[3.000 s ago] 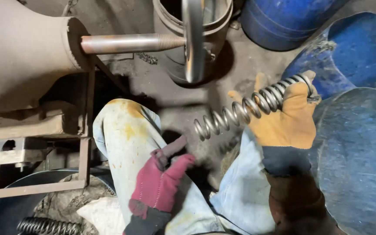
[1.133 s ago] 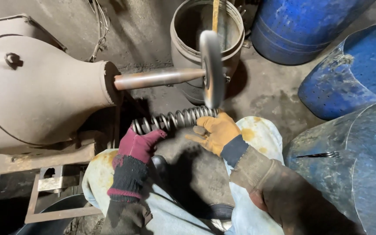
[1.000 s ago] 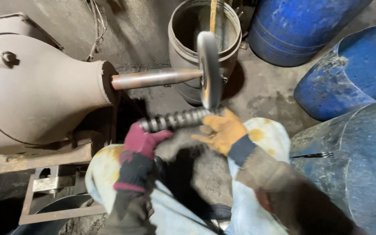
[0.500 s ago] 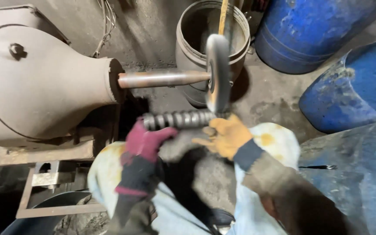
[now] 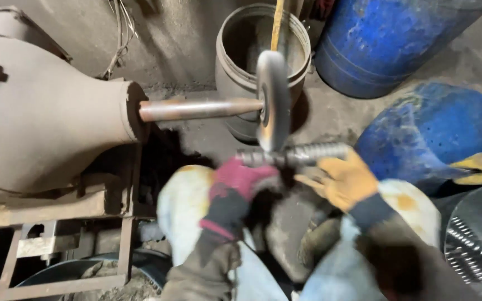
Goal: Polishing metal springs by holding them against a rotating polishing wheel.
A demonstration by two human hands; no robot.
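Raised from lap height, the coil spring (image 5: pixel 294 155) now lies level against the lower rim of the spinning wheel (image 5: pixel 273 100). Left hand (image 5: pixel 240 181), fingers clamped on its left end; right hand (image 5: pixel 342 179) grips the right end. Polishing seems underway; next, I judge, steady pressure while turning it.

No packages, labels, signs or screens show here — only bare, unmarked workshop surfaces.
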